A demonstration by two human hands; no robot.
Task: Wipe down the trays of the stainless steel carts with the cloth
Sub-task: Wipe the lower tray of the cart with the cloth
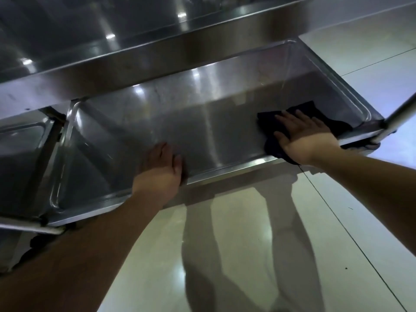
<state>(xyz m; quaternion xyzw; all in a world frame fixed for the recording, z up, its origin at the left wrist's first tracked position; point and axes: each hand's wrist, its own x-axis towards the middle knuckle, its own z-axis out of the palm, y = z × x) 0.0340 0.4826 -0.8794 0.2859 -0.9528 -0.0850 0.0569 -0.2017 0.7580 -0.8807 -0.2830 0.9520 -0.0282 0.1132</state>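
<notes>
The right hand is pressing the dark cloth flat, fingers spread, in the near right corner of the lower tray. The left hand is steadying the near rim, fingers together and curled over it. Long overlapping strokes toward the left (keeping the palm flat) would probably be serving best here. The tray is holding only the cloth; the neighbouring tray seems empty, though dimly lit.
</notes>
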